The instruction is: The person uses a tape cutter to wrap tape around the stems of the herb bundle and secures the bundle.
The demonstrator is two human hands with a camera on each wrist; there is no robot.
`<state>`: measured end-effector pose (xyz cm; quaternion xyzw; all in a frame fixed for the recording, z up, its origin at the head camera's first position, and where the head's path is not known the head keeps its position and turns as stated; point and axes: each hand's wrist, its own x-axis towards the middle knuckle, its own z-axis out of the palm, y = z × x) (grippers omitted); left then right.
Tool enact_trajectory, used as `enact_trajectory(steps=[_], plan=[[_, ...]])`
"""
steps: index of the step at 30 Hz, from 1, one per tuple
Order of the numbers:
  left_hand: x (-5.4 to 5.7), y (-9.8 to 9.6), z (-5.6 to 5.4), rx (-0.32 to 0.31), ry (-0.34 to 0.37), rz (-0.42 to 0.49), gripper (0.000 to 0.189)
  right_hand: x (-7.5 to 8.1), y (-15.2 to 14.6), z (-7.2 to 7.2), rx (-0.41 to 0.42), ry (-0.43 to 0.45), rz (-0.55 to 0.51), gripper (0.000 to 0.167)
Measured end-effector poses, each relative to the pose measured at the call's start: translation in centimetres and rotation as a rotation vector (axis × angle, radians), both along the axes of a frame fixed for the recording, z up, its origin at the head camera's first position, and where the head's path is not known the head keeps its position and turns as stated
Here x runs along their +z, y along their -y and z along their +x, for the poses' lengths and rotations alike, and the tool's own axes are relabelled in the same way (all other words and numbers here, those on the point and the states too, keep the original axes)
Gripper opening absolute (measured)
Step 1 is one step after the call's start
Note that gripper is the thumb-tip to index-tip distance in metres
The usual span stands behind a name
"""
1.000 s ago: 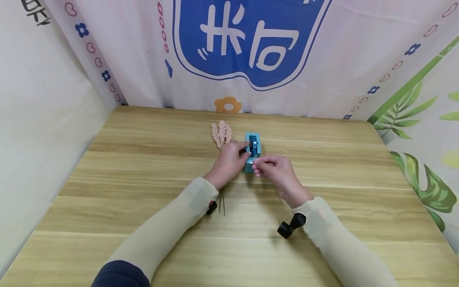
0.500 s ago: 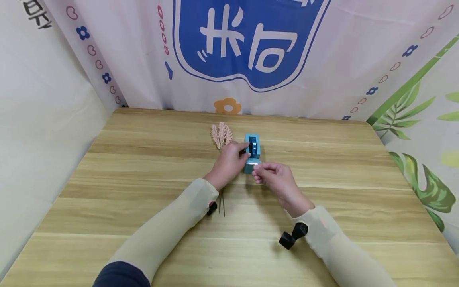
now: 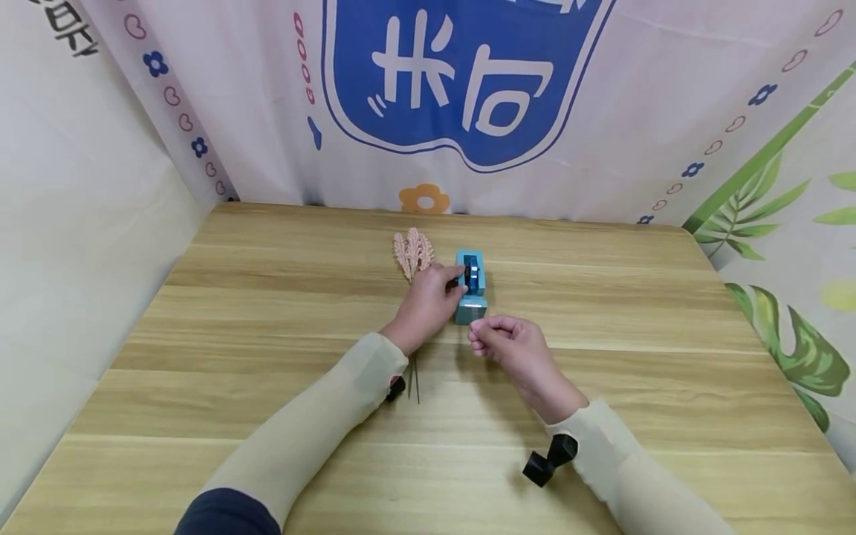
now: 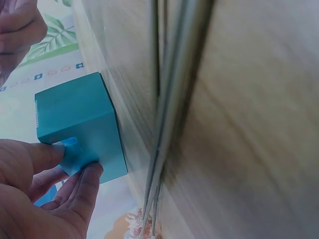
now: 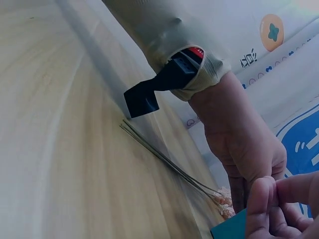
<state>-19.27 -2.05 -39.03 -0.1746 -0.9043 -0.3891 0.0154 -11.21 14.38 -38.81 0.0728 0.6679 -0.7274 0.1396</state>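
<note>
A teal tape dispenser (image 3: 463, 313) with a blue tape roll (image 3: 474, 275) stands on the table. My left hand (image 3: 428, 301) holds it from the left; in the left wrist view, thumb and fingers grip its side around a blue hub (image 4: 71, 149). Just in front of the dispenser, my right hand (image 3: 511, 343) pinches the end of a clear tape strip (image 3: 475, 313), stretched from the cutter edge. Pink artificial flower sprigs (image 3: 412, 251) lie left of the dispenser, their stems (image 3: 417, 383) passing beneath my left wrist; the hand hides their middle.
The wooden table (image 3: 267, 312) runs back to a printed curtain (image 3: 254, 111) close behind the flowers and dispenser. Black wrist cameras (image 3: 550, 462) hang from the sleeves, the left one near the stem ends.
My right hand has drawn back toward me, away from the dispenser, and the strip of tape between fingers and cutter has grown longer. Left hand, dispenser and flowers stay in place.
</note>
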Motion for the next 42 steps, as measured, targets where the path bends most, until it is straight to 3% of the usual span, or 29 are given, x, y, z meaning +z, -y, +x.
enact_trajectory(steps=[24,42], plan=[[-0.5,0.5,0.1,0.011,0.012,-0.008,0.040,-0.2,0.4,1.8,0.015,0.014,-0.018,0.025],[-0.1,0.1,-0.1,-0.014,0.003,0.002,0.039,0.2,-0.2,3.5,0.025,0.011,-0.027,0.020]])
